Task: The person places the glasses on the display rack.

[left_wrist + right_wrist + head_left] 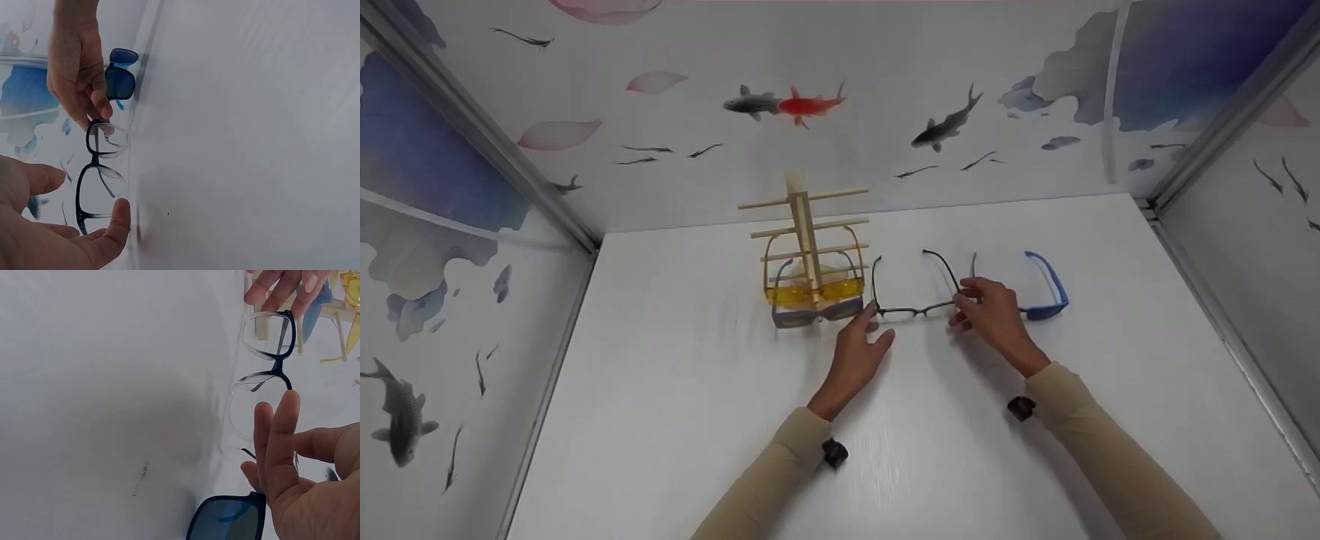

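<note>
Black-and-clear glasses [916, 310] are sitting just right of centre in the head frame, between the two hands, with lenses facing the person and temples pointing to the top of the frame. Left hand [856, 354] isn't grasping: extended fingers are touching the left hinge corner, while the thumb is standing off, clear of the frame. Right hand [994, 316] is pinching the right hinge end between thumb and fingers; exact contact is being partly hidden by the fingers. Can't tell if the rims are resting on the bench [660, 420] or hanging just above it.

Wooden rack [803, 232] is standing upright left of the glasses, around upper centre, its crossbars sticking out both sides. Yellow-lens glasses [789, 295] are hanging on it, grey-framed glasses [796, 318] just below them; the left hand's fingertips are near that grey pair's right end. Blue sunglasses [1045, 311] are lying right of the right hand, one temple running toward the top of the frame, the hand covering part of them. Fish-print wall panel [855, 45] is spanning the top of the frame, behind the bench.
</note>
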`<action>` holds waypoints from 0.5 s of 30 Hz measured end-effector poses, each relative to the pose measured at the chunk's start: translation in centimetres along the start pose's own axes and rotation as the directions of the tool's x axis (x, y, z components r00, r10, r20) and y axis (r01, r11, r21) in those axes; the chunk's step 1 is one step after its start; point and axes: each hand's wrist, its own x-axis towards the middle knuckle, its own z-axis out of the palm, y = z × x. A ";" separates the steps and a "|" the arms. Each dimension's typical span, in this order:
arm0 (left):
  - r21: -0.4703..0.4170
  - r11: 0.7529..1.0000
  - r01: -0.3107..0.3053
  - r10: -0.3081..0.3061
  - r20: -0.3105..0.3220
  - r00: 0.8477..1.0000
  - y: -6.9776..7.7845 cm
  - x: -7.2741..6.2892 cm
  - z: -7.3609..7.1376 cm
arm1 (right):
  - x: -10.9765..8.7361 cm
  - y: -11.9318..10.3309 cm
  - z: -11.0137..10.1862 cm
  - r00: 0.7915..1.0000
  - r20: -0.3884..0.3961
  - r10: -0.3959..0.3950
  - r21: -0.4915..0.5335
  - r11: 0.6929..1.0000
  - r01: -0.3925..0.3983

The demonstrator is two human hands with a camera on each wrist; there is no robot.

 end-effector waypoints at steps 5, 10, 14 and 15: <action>0.007 1.000 -0.001 0.001 0.015 1.000 -2.1 1.3 1.0 | 0.2 -0.2 0.2 1.000 -0.003 0.018 -0.022 1.000 -0.018; 0.037 0.999 -0.004 0.004 0.011 1.000 -0.1 0.4 0.7 | -0.1 -0.4 0.3 1.000 -0.015 0.016 -0.012 1.000 -0.016; 0.052 0.999 0.005 -0.005 0.009 1.000 2.0 -0.9 0.2 | -0.6 -0.6 0.2 1.000 -0.021 -0.001 0.009 1.000 0.001; 0.045 0.999 0.022 -0.022 0.012 1.000 2.9 -1.3 0.0 | -0.7 -0.6 0.1 1.000 -0.023 -0.006 0.014 1.000 0.006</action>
